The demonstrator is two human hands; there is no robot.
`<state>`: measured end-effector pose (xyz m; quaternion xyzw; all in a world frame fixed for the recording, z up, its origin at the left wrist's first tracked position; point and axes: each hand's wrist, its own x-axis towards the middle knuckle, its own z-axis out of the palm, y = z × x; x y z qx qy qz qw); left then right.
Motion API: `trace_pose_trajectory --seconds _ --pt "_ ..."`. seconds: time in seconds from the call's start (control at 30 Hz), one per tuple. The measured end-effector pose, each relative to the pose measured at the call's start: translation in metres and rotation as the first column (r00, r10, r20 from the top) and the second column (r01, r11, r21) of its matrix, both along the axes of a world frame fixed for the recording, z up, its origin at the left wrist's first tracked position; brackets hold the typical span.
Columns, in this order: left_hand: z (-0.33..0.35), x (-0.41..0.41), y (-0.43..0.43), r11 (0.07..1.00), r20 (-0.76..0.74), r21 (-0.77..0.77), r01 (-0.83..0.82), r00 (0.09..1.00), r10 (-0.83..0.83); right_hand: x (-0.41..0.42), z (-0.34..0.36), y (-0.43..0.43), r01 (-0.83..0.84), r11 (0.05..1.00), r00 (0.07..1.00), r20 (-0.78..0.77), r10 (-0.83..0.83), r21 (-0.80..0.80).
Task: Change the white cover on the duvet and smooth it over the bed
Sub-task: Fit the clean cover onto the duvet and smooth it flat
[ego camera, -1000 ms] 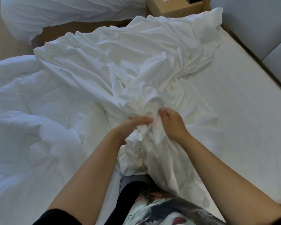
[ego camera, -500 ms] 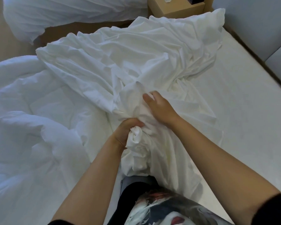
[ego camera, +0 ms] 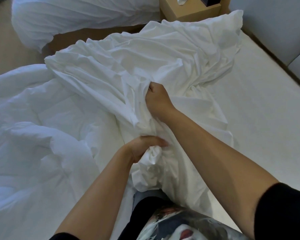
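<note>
In the head view, the white cover (ego camera: 145, 63) is spread across the bed (ego camera: 258, 110), right of the duvet (ego camera: 33, 135). A near bunch is gripped by the left hand (ego camera: 144, 148); a farther fold is clenched in the right hand (ego camera: 158, 99).

cover (ego camera: 145, 54): thin matt white cloth, creased | duvet (ego camera: 33, 135) at 9 o'clock: puffy soft cloth | nightstand (ego camera: 189, 13) at 12: smooth pale wood
</note>
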<state>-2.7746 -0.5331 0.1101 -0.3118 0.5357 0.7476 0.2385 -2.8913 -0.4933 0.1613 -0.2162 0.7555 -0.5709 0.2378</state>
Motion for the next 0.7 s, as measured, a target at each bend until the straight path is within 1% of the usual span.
trace_pose_trajectory --seconds 0.07,0.13,0.17,0.27,0.3,0.33,0.37,0.4,0.43,0.47,0.5,0.53,0.57,0.6,0.63,0.7 --pt "-0.004 0.001 0.005 0.988 -0.023 0.073 -0.137 0.990 0.139 0.001 -0.004 0.003 -0.018 1.000 1.000 0.008 0.018 -0.006" --pt "-0.005 0.001 0.010 0.964 -0.066 0.106 -0.246 0.965 0.253 0.002 -0.013 0.015 -0.066 0.996 0.998 -0.010 0.066 0.054" --pt "-0.004 -0.001 0.011 0.944 -0.091 0.131 -0.302 0.945 0.315 0.001 -0.019 0.025 -0.091 0.991 0.996 0.005 0.091 0.097" --pt "-0.004 -0.005 0.005 0.873 -0.205 0.225 -0.432 0.855 0.476 0.008 -0.042 0.072 -0.209 0.967 0.972 0.144 0.188 0.149" --pt "-0.001 -0.006 0.002 0.851 -0.227 0.266 -0.454 0.828 0.513 0.013 -0.049 0.088 -0.264 0.949 0.958 0.164 0.236 0.171" --pt "-0.003 -0.007 -0.001 0.839 -0.223 0.264 -0.476 0.816 0.533 0.019 -0.056 0.101 -0.306 0.930 0.946 0.174 0.274 0.201" --pt "-0.002 -0.009 -0.002 0.844 -0.190 0.236 -0.481 0.829 0.526 0.023 -0.062 0.108 -0.317 0.919 0.945 0.163 0.284 0.234" --pt "-0.003 -0.011 0.000 0.861 -0.153 0.191 -0.472 0.852 0.501 0.025 -0.065 0.109 -0.275 0.927 0.960 0.125 0.250 0.255" --pt "-0.003 -0.011 0.004 0.889 -0.119 0.156 -0.431 0.885 0.450 0.023 -0.065 0.106 -0.177 0.950 0.984 0.072 0.164 0.259" --pt "-0.005 -0.011 0.009 0.929 -0.091 0.104 -0.356 0.927 0.365 0.018 -0.061 0.099 -0.053 0.973 0.998 0.032 0.047 0.224" --pt "-0.006 -0.009 0.013 0.966 -0.043 0.046 -0.255 0.965 0.257 0.012 -0.054 0.091 0.054 0.986 0.998 0.013 -0.057 0.156" --pt "-0.005 -0.007 0.015 0.989 0.007 0.013 -0.150 0.989 0.150 0.006 -0.044 0.080 0.113 0.989 0.994 0.001 -0.114 0.095" --pt "-0.004 -0.005 0.016 0.997 0.044 0.025 -0.073 0.996 0.071 -0.001 -0.035 0.069 0.125 0.990 0.992 -0.006 -0.125 0.065" --pt "-0.003 -0.004 0.015 0.998 0.063 0.050 -0.034 0.998 0.031 -0.006 -0.028 0.058 0.110 0.992 0.994 -0.008 -0.110 0.054" --pt "0.000 -0.004 0.012 0.998 0.064 0.061 -0.024 0.998 0.020 -0.008 -0.021 0.046 0.082 0.996 0.997 -0.012 -0.082 0.047" --pt "0.005 -0.007 0.006 0.999 0.010 0.047 -0.022 1.000 0.021 -0.005 -0.013 0.026 0.021 1.000 1.000 -0.016 -0.021 0.023"
